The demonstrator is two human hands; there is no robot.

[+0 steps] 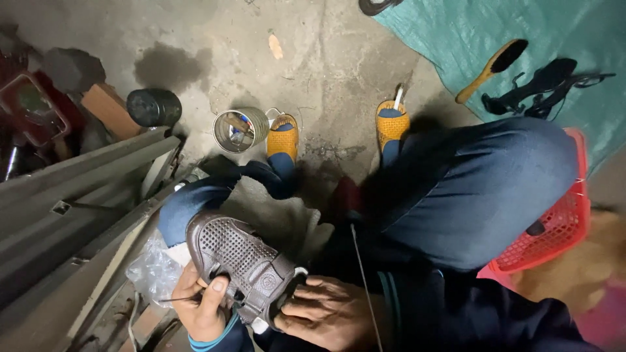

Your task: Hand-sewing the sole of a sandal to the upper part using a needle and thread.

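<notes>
Stained concrete lies beyond the brown perforated shoe (pixel 244 264) on your knee; your left hand (pixel 201 306) pinches a thin needle (pixel 179 298) beside it, your right hand (pixel 329 313) clamps its pliable, light heel.

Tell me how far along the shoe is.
Done: cannot tell; no finished seam shows. In hand: the right hand steadies the brown shoe on the knee, while the left hand pinches a thin needle-like tool at its side; a thread runs up beside it. Left: unclear; the brush lies on the tarp.
</notes>
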